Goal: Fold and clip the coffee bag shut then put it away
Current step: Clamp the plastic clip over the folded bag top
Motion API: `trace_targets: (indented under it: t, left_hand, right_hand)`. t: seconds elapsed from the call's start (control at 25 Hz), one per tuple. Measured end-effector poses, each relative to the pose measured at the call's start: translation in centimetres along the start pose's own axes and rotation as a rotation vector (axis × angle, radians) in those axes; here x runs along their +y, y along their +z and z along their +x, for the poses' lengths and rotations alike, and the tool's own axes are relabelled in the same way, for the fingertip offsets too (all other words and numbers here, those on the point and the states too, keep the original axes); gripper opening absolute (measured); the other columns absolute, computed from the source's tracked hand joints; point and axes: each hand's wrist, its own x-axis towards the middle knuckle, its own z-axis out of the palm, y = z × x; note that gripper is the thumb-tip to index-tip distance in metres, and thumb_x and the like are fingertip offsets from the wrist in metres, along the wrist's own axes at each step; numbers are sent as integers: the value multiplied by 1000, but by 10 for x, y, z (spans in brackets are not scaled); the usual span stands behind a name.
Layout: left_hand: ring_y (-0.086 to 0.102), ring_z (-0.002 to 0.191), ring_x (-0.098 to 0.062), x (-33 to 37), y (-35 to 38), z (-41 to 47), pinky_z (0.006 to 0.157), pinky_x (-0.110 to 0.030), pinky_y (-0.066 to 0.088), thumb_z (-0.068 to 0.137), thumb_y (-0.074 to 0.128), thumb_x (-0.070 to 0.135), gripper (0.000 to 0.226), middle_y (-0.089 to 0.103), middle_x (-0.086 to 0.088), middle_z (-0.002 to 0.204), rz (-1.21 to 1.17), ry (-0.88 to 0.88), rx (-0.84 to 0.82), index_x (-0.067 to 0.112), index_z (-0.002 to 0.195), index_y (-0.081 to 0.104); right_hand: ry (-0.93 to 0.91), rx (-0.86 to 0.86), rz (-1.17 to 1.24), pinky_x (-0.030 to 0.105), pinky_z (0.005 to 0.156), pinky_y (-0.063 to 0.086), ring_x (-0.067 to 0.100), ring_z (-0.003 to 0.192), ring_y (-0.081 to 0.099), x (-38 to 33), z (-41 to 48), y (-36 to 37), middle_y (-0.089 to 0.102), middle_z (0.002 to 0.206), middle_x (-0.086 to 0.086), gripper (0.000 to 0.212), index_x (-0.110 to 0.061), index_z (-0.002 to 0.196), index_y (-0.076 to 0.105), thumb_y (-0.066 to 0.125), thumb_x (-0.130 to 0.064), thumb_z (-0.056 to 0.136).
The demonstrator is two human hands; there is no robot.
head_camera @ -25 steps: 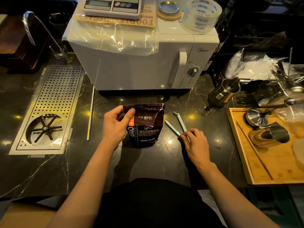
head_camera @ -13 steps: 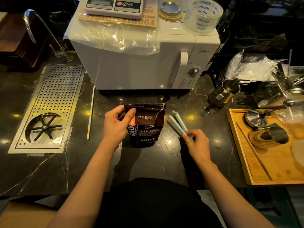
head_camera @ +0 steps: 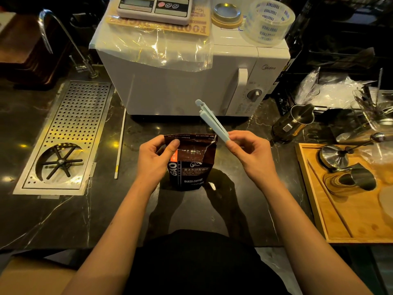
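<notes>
A dark brown coffee bag (head_camera: pixel 192 165) stands upright on the black marble counter (head_camera: pixel 102 211) in front of me, its top folded over. My left hand (head_camera: pixel 155 160) pinches the bag's folded top at the left corner. My right hand (head_camera: pixel 247 154) holds one end of a pale blue bag clip (head_camera: pixel 212 121) in its fingertips. The clip points up and away to the left, above the bag's right corner and clear of it. Its two arms lie nearly together.
A white microwave (head_camera: pixel 191 81) stands just behind the bag, with a scale (head_camera: pixel 154 7) and a tape roll (head_camera: pixel 269 23) on top. A perforated steel drain tray (head_camera: pixel 70 133) lies at left beside a white stick (head_camera: pixel 119 145). At right sit a steel pitcher (head_camera: pixel 296 122) and a wooden tray (head_camera: pixel 340 209).
My right hand has lifted the clip off the counter and raised it above the bag's right corner. The clip's arms have come together. My left hand keeps its hold on the bag.
</notes>
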Motion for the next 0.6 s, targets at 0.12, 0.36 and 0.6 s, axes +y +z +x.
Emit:
trace_targets:
  t: [0.12, 0.36, 0.6]
  left_hand:
    - [72, 87, -8, -1, 0, -1, 68, -21, 58, 93, 64, 22, 13, 75, 17, 89, 1, -5, 1, 34, 92, 69]
    - [73, 82, -8, 1, 1, -1, 69, -23, 59, 93, 64, 17, 15, 75, 14, 86, -34, -10, 8, 30, 90, 70]
    - [72, 88, -9, 2, 0, -1, 70, -22, 58, 93, 64, 19, 15, 75, 16, 89, -21, -22, 2, 33, 92, 69]
  right_hand:
    - [-31, -78, -93, 32, 78, 58, 20, 92, 68, -6, 6, 3, 70, 107, 2, 13, -14, 98, 73, 70, -7, 89]
    - [-190, -144, -238, 28, 83, 54, 17, 101, 66, -15, 12, 1, 69, 108, 3, 11, -9, 100, 73, 70, -7, 89]
    - [-209, -128, -318, 30, 80, 54, 15, 100, 64, -18, 9, 1, 69, 106, -4, 12, -17, 99, 72, 72, -15, 88]
